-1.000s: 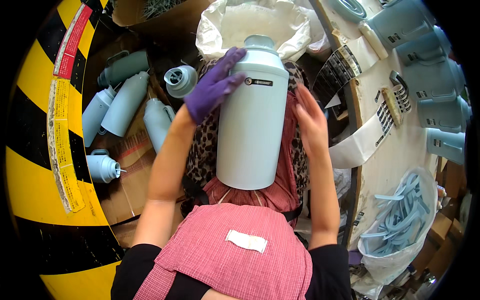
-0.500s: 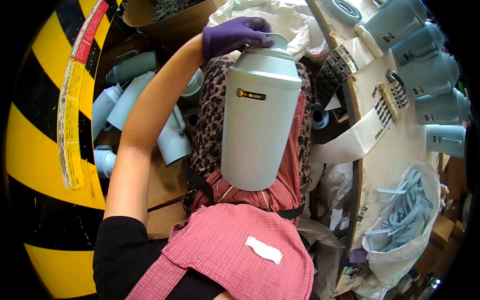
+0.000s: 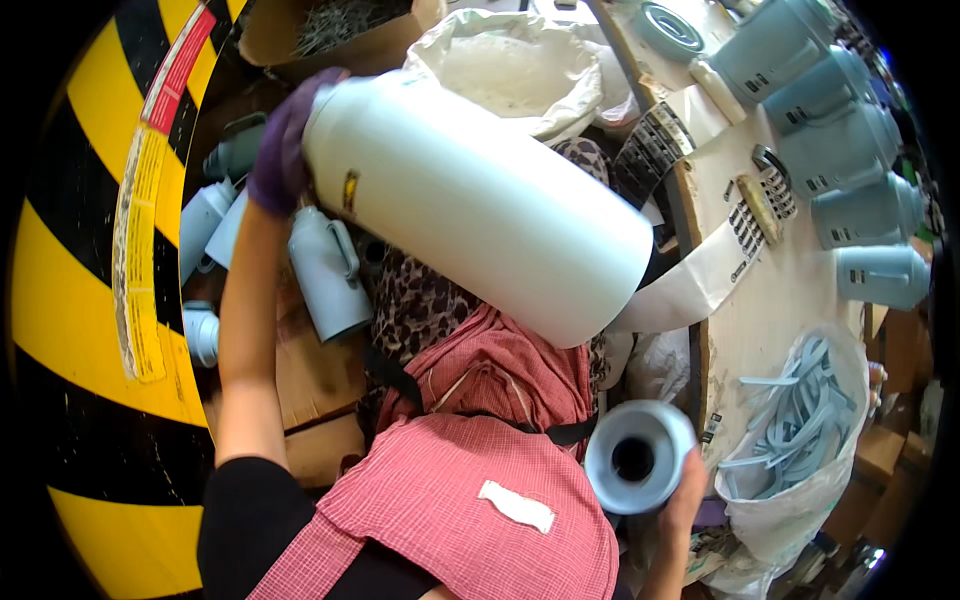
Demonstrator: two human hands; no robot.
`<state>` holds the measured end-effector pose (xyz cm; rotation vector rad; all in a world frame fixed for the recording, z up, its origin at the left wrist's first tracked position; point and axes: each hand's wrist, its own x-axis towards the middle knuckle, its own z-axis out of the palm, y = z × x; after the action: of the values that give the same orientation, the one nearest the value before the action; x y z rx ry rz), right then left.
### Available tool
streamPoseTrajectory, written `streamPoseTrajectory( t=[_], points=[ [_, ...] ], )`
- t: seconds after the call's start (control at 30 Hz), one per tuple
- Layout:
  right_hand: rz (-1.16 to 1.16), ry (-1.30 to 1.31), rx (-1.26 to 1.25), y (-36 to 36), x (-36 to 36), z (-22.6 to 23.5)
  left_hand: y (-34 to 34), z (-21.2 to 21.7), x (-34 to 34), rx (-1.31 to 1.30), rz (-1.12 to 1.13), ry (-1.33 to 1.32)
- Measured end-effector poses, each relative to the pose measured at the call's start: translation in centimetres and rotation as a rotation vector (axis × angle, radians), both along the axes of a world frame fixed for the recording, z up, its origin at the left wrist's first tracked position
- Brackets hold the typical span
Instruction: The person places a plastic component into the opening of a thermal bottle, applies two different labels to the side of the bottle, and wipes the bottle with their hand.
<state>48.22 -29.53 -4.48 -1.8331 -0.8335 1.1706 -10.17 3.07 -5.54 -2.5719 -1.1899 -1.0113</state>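
My left hand (image 3: 283, 150), in a purple glove, grips the neck end of a large pale blue flask body (image 3: 480, 215). The flask lies tilted across my lap in the air, its neck to the upper left and its base to the lower right. A small dark and yellow label (image 3: 350, 190) sits on its shoulder. My bare right hand (image 3: 682, 505) holds a round blue plastic flask part (image 3: 603, 445) at its right edge, with a dark hole in its middle facing up. The fingers beneath this part are hidden.
Several blue jugs (image 3: 838, 150) stand along the bench (image 3: 740, 350) at right, near a label strip (image 3: 690, 285) and a bag of blue strips (image 3: 800, 430). More blue flasks (image 3: 328, 275) lie at left. A white sack (image 3: 510, 75) stands ahead, beside a striped yellow-black panel (image 3: 80, 300).
The flask has swung from upright on my lap to a raised tilt, its neck moving left with my left hand. My right hand has come into view holding the round blue part.
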Motion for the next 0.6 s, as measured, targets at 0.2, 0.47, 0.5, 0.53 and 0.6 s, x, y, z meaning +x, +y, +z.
streamPoseTrajectory(
  t=[0.2, 0.47, 0.5, 0.53, 0.6],
  points=[
    [-0.037, -1.054, 1.011, 13.2, -7.6, 0.6, -9.5, -7.8, 3.9, -0.315, 0.232, -0.226],
    [0.512, -0.817, 1.361, 15.6, -11.3, 3.0, -12.8, -13.7, 3.5, -0.409, 0.297, -0.084],
    [0.496, -0.809, 1.262, 15.3, -11.3, 2.8, -12.7, -14.7, 3.2, -0.420, 0.274, -0.551],
    [0.391, -0.910, 1.247, 16.1, -12.0, 2.1, -12.2, -15.0, 2.8, -0.424, 0.226, -1.006],
    [0.188, -0.647, 1.172, 17.7, -12.6, -1.1, -12.0, -10.5, 2.1, -0.088, 0.481, -0.461]
  ],
)
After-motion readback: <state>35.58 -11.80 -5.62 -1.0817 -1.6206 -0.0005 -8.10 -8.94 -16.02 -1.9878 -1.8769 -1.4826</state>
